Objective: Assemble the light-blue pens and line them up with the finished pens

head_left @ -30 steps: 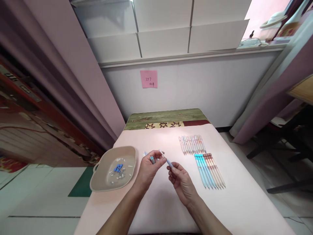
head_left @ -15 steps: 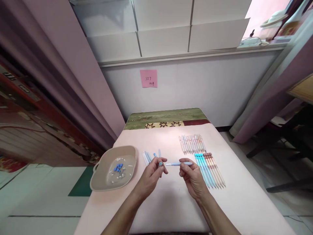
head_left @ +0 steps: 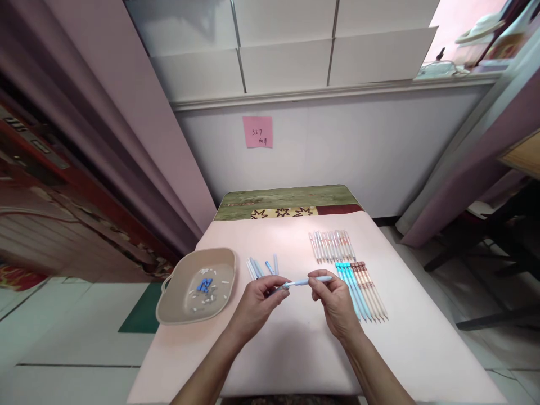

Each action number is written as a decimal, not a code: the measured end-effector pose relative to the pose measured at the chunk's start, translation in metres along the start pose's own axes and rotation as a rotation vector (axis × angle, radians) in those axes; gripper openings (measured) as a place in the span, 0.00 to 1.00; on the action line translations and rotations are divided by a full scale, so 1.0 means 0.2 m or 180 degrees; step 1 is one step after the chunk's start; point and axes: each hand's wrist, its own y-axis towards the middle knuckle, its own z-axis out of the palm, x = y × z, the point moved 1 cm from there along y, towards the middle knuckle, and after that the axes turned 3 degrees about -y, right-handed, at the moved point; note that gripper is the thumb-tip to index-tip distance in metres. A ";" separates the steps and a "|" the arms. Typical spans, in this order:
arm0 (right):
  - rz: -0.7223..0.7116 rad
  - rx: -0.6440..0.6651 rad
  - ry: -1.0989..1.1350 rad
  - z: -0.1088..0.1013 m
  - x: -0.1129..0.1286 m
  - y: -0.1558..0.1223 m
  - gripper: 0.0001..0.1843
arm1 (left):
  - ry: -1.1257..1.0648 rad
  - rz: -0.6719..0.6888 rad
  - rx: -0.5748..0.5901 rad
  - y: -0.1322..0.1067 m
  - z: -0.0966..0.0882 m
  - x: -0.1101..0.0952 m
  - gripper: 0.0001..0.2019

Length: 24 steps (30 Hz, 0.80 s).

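Note:
My right hand (head_left: 333, 301) pinches a light blue pen barrel (head_left: 314, 281), which lies nearly level and points left with its thin white end. At that end, my left hand (head_left: 264, 301) is closed on a blue pen part (head_left: 286, 286), mostly hidden by the fingers; the two pieces meet at my left fingertips. Just beyond my left hand lie several loose pen parts (head_left: 255, 268), pale blue and white. Right of my right hand is a row of blue pens (head_left: 356, 295), side by side with brown-topped cream pens (head_left: 370, 289).
A beige basin (head_left: 175, 306) at the left holds small blue pieces (head_left: 205, 285) and white bits. Clear-bodied pens (head_left: 332, 246) lie in a row farther back. A pink note (head_left: 257, 132) is stuck on the wall behind the cloth-covered table (head_left: 291, 360).
My left hand has turned and come closer to the right, so its blue part now meets the white end of the barrel. My right hand keeps its grip, with the barrel slightly more tilted.

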 end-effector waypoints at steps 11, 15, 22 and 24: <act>0.0072 0.0643 -0.0887 -0.05 0.07 -0.01 0.13 | -0.0749 -0.0332 0.0227 -0.01 -0.06 0.00 0.05; 0.0083 0.0860 -0.1152 -0.06 0.05 -0.03 0.11 | -0.1365 -0.0529 0.0266 -0.01 -0.06 0.11 0.09; -0.0164 0.0666 -0.1517 -0.08 -0.09 -0.08 0.11 | -0.2875 -0.0860 -0.0604 -0.02 0.08 0.38 0.11; -0.0332 0.0510 -0.1722 -0.08 -0.12 -0.10 0.09 | -0.3259 -0.0832 -0.0792 -0.02 0.15 0.44 0.13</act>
